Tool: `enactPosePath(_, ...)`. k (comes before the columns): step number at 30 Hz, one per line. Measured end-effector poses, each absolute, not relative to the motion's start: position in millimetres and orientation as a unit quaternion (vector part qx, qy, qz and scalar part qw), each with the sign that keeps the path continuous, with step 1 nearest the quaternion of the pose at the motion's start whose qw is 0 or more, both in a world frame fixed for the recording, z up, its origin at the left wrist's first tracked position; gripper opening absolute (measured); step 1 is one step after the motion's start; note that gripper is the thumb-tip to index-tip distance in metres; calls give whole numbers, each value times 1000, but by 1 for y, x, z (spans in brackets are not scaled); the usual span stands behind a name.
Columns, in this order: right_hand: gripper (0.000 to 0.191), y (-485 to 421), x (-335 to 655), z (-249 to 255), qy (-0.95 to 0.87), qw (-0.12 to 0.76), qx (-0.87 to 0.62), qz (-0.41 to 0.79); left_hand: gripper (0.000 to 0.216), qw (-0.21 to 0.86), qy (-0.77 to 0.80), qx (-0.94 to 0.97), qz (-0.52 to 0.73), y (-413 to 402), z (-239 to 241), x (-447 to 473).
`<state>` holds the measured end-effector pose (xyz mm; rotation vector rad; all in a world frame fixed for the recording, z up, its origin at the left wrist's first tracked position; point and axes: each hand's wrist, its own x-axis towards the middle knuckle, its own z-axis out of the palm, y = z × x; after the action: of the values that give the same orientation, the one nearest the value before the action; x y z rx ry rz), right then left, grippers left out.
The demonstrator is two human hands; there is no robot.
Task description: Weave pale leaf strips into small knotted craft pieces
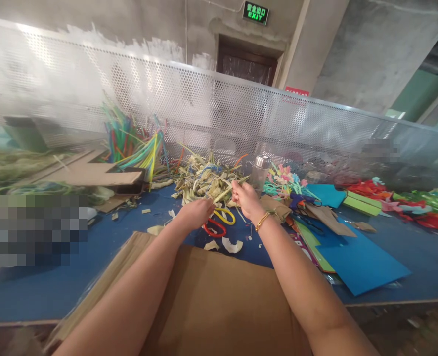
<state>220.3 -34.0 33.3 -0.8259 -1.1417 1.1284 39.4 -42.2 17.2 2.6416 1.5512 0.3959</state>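
Observation:
My left hand (197,213) is closed, its fingertips pinched on the lower end of a narrow pale-green strip (223,194), perhaps dried leaf or husk. Higher and to the right, my right hand (246,199), with a gold bracelet at its wrist, is closed round the same strip. The strip slants between both hands in front of a tangled pile of dry, pale-green strips (200,178). Just below the hands lie a yellow loop (226,216) and a red loop (215,232), which look like scissor handles; their blades are not visible. Pale curved scraps (232,245) lie nearby.
Brown cardboard (226,296) covers the near edge of the blue table (29,291). A clear bottle (259,173) stands behind my right hand. Blue sheets (363,257) and colourful pieces lie right; coloured stems (126,143) and cardboard lie left. A perforated metal screen (193,104) runs behind.

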Motion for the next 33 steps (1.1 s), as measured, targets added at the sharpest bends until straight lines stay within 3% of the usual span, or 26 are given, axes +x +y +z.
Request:
enactPosePath(13, 39, -19, 252, 39, -463, 731, -421, 273, 26, 94, 556, 811, 155, -37, 18, 26)
enactPosePath(17, 40, -22, 261, 43, -437, 762, -451, 159, 42, 91, 583, 789, 170, -42, 21, 24)
enactPosePath(24, 39, -53, 232, 50, -596, 631, -485, -108, 31, 8, 540, 756, 371, -58, 40, 35)
enactPosePath(26, 35, -61, 224, 49, -664, 555, -469, -173, 30, 69, 493, 757, 423, -58, 39, 40)
enactPosePath(30, 28, -67, 211, 42, -783, 394, -400, -269, 50, 375, 401, 705, 449, -56, 30, 51)
enactPosePath(33, 23, -71, 201, 36, -824, 330, -351, -299, 55, 526, 374, 617, 450, -57, 28, 52)
